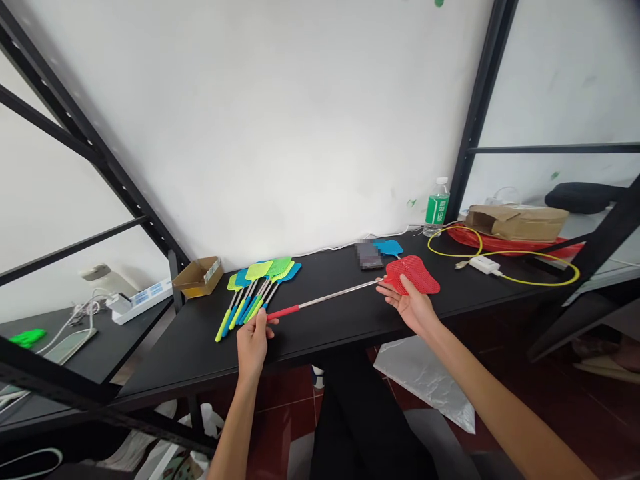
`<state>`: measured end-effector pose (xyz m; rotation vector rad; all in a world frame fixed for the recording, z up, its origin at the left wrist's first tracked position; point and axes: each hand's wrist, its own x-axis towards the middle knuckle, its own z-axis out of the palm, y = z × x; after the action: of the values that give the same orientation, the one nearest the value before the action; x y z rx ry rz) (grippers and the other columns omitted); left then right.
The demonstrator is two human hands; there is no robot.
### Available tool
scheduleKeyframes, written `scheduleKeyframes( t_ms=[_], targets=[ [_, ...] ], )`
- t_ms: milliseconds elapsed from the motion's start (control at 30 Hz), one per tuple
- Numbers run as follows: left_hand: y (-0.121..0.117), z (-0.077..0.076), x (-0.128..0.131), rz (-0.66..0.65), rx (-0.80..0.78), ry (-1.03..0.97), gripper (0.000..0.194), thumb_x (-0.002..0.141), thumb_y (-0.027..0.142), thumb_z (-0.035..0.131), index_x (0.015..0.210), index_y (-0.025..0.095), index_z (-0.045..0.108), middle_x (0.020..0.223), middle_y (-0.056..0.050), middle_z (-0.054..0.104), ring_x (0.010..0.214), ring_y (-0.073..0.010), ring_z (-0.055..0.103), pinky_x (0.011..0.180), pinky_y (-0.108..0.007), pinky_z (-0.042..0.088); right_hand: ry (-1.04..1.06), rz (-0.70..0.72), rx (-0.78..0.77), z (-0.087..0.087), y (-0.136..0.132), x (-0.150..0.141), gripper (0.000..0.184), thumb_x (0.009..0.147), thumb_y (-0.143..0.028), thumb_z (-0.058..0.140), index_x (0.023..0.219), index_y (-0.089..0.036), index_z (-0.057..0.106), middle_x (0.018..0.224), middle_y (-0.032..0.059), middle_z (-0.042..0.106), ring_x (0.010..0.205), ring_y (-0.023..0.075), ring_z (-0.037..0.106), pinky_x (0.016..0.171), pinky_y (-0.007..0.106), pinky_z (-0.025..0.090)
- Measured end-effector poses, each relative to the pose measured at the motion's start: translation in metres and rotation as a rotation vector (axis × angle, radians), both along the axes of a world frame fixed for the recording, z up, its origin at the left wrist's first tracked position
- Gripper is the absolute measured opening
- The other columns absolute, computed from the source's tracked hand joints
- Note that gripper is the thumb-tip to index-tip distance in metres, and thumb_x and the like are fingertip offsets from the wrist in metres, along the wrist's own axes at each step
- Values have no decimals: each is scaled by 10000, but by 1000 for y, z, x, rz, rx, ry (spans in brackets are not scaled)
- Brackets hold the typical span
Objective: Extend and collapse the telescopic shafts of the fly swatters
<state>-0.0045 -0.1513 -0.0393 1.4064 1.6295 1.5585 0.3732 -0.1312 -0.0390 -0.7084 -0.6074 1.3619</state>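
Note:
A red fly swatter (pixel 413 273) with a long metal shaft stretches between my hands above the black table. My left hand (pixel 253 339) is closed round the end of its red grip. At the other end, my right hand (pixel 411 305) holds the swatter near its perforated head, thumb on top and fingers beneath. Just beyond my left hand, several green, yellow and blue fly swatters (pixel 260 270) lie side by side, handles towards me. A single blue fly swatter (pixel 389 247) lies behind the red head, partly hidden.
On the black table (pixel 200 353) are an open cardboard box (pixel 197 277), a phone (pixel 369 255) and a water bottle (pixel 437 208). A yellow cable (pixel 530 283) with a white adapter and another carton (pixel 517 222) occupy the right. Black metal posts (pixel 483 100) rise at both sides.

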Motion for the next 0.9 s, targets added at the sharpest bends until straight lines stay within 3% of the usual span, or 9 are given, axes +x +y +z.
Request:
scheduleKeyframes(
  t_ms=[267,900],
  targets=[
    [-2,3,1,-28,-4,131,521,939,589,508,758,167,754,559,-39,627,543,-174,551,573,-278,409,71,17,-22,-1,1,4,295,1012,-393,537,1007,-188,748,1096,125,782,930,225,772,660,254,617],
    [-4,7,4,-33,-50,232,585,936,644,476,701,182,748,525,-34,590,542,-176,545,557,-276,377,103,30,30,-1,2,8,222,936,-389,647,1010,-198,732,1161,134,762,1151,277,705,796,308,643]
  ],
)
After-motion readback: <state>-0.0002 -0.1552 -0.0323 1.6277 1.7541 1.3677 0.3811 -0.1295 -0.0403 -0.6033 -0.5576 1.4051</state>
